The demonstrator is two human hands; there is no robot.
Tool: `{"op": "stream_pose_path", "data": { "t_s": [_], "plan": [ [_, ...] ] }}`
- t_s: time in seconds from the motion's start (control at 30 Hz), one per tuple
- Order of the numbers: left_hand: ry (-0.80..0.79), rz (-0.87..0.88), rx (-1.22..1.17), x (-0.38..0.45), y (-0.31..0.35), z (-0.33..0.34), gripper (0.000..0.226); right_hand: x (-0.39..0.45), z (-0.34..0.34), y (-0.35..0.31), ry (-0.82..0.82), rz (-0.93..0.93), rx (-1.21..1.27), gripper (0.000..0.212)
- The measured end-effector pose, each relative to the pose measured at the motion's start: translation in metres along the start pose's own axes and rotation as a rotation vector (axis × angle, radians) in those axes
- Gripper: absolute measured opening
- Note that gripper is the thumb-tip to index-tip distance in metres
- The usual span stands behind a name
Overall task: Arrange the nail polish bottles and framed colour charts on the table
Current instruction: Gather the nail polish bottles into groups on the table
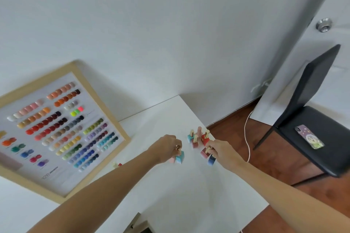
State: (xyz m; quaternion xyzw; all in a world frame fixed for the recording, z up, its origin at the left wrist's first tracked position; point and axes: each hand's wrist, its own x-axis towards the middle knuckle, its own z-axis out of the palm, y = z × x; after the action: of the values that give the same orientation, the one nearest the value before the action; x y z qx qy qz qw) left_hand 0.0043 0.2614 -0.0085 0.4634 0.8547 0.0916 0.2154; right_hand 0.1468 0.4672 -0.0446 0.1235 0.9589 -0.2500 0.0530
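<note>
A wood-framed colour chart [56, 128] with rows of nail swatches leans against the wall at the left of the white table [170, 185]. My left hand [166, 147] is closed on the gold caps of a teal bottle [180, 157] and a pink bottle [172, 160]. My right hand [221, 151] grips a red bottle [205, 152] and a blue bottle [211, 160] near the table's right edge. Several more bottles [198, 137], teal, pink and red, stand in a cluster at the far right corner. Two small bottles [117, 165] peek out behind my left forearm.
A black chair [312, 119] stands on the wooden floor to the right, with a phone [309, 136] lying on its seat. A white cable [247, 134] runs down beside the table. A door with a metal knob [324, 24] is at the upper right. Another frame's corner [138, 225] shows at the bottom.
</note>
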Motion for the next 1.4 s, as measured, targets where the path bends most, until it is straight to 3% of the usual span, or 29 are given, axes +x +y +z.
{"op": "stream_pose_path", "data": {
  "t_s": [0.27,0.83,1.03,1.17,1.4],
  "plan": [
    [-0.023,-0.076,0.003,0.035,0.02,0.029,0.023,0.013,0.0,0.022,-0.052,-0.022,-0.062,0.019],
    [0.097,-0.272,0.027,0.072,0.024,0.042,0.018,0.032,0.009,0.033,-0.045,-0.086,-0.122,0.034],
    [0.136,-0.342,-0.071,0.073,0.023,0.046,0.015,0.03,0.011,0.035,-0.005,-0.086,-0.064,0.04],
    [0.165,-0.401,-0.204,0.065,0.027,0.047,0.031,0.029,0.011,0.034,-0.006,-0.074,-0.027,0.039],
    [0.196,-0.498,-0.479,0.054,0.045,0.054,0.036,0.024,0.008,0.03,0.012,-0.051,0.024,0.043]
  ]
}}
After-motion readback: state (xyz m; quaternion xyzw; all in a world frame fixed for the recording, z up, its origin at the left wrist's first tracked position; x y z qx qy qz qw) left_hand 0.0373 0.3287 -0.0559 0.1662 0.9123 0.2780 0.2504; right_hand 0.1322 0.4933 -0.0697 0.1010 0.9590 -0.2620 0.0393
